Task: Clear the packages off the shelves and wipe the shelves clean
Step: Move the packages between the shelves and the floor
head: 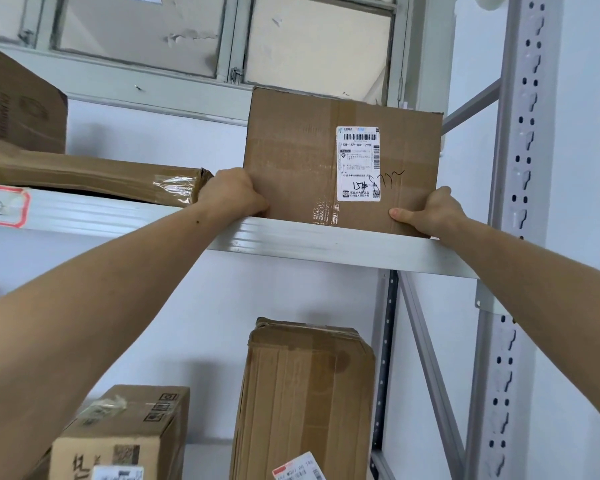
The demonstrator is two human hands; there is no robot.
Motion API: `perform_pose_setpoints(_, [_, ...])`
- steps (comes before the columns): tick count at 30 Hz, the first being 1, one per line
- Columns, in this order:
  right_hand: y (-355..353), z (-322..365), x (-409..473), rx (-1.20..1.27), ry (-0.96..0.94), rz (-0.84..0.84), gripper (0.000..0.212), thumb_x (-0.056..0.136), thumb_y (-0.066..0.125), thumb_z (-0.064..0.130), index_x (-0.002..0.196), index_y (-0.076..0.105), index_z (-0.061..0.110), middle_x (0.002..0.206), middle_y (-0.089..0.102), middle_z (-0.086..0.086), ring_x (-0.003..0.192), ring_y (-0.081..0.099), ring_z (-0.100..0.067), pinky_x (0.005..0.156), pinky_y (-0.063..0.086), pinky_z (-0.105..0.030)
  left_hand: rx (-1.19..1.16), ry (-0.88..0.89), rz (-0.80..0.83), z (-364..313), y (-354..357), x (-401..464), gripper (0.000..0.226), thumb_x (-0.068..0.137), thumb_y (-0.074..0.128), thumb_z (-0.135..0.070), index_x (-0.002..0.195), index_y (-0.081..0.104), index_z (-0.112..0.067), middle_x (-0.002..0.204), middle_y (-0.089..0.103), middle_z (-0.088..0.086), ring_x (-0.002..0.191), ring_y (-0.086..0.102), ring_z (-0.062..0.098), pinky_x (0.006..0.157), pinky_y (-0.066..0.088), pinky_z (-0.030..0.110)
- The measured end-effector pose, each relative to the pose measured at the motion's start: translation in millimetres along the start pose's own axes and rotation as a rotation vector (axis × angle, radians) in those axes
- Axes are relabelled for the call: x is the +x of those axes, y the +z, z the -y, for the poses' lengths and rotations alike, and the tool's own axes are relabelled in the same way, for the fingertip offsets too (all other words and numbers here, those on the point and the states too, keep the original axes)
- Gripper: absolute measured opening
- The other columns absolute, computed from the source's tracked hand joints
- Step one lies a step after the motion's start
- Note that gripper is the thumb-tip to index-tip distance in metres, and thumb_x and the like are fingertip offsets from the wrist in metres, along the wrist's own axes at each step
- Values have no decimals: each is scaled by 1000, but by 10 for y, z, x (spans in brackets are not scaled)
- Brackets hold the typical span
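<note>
Gripping a flat brown cardboard box (302, 161) on the upper white metal shelf (291, 237).
Left hand (234, 195) and right hand (433, 213) clasp its lower corners, fingers curled behind.

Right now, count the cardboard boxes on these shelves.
5. On the upper shelf: the labelled box gripped by the left hand and right hand, a flat package, and a box above it. Below: a tall box and a smaller box. Others may be hidden.

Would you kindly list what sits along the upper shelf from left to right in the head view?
Flat crumpled brown taped parcel → left hand → upright brown cardboard box with white shipping label → right hand → grey perforated metal upright.
</note>
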State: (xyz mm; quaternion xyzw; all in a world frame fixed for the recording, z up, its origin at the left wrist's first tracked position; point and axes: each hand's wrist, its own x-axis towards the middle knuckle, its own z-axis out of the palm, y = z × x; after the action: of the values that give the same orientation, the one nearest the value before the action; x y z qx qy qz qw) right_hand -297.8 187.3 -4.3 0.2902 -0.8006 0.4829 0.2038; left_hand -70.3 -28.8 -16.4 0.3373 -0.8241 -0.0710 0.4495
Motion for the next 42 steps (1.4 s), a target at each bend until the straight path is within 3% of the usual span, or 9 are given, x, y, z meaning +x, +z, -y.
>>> perform_pose_setpoints(4, [-18, -48, -159, -78, -83, -55, 79, 83, 76, 45, 136, 35, 4, 139, 51, -14, 126, 50, -35, 100, 43, -45, 78, 74, -296, -53, -6, -134, 35, 89, 57, -35, 110, 50, -8, 108, 63, 13, 100, 59, 36, 72, 39, 38])
perform_pose_setpoints(8, [-42, -95, -387, -105, -198, -149, 77, 86, 70, 52, 139, 36, 7, 138, 50, -13, 126, 50, -35, 101, 44, -50, -23, 237, -361, -69, 67, -403, 43, 92, 55, -40, 125, 46, -15, 125, 58, 2, 118, 51, 27, 82, 42, 42])
perform_pose_setpoints(15, [55, -243, -1054, -117, -570, -326, 57, 94, 60, 41, 136, 44, 6, 139, 50, -11, 127, 46, -28, 106, 38, -42, 14, 678, -482, 153, 381, -1162, 38, 86, 59, -36, 115, 61, -11, 112, 62, 6, 101, 57, 29, 82, 42, 37])
perform_pose_setpoints(19, [215, -470, -1400, -173, -801, -330, 54, 93, 59, 37, 134, 48, 2, 142, 49, -12, 130, 44, -29, 108, 34, -42, 46, 776, -416, 377, 615, -1550, 37, 86, 60, -34, 113, 64, -9, 112, 64, 7, 102, 59, 29, 85, 42, 39])
perform_pose_setpoints(25, [683, -928, -1832, -138, -770, -153, 56, 92, 65, 36, 133, 49, 3, 146, 46, -14, 134, 41, -29, 111, 32, -42, 29, 607, -202, 802, 1065, -2011, 42, 88, 57, -39, 117, 62, -10, 114, 64, 7, 103, 61, 29, 91, 45, 44])
perform_pose_setpoints(29, [1071, -1267, -2021, -150, -670, -34, 64, 90, 67, 40, 136, 46, 1, 146, 45, -16, 136, 40, -30, 113, 31, -41, 64, 450, 1, 1160, 1435, -2207, 65, 85, 66, -50, 134, 50, -10, 132, 54, 9, 117, 54, 30, 95, 43, 46])
perform_pose_setpoints(33, [1389, -1581, -2087, -105, -465, 27, 89, 79, 71, 54, 142, 37, 0, 145, 41, -19, 135, 37, -32, 113, 33, -43, -43, 218, 270, 1502, 1833, -2277, 112, 69, 72, -69, 151, 22, -11, 154, 25, 9, 141, 28, 29, 108, 36, 54])
perform_pose_setpoints(36, [1576, -1788, -2104, -16, -205, 89, 112, 68, 68, 69, 150, 24, 7, 153, 28, -13, 141, 28, -28, 113, 28, -38, -201, 87, 500, 1693, 2084, -2249, 132, 64, 81, -59, 156, -2, -13, 162, 0, 6, 150, 5, 26, 117, 21, 47])
perform_pose_setpoints(42, [1782, -2141, -1935, 185, 134, 287, 130, 62, 83, 63, 156, 3, 24, 159, 22, -4, 143, 31, -25, 111, 38, -41, -462, -89, 844, 1940, 2657, -2104, 157, 45, 92, -56, 153, -18, -27, 164, -6, -5, 151, 5, 24, 120, 21, 49])
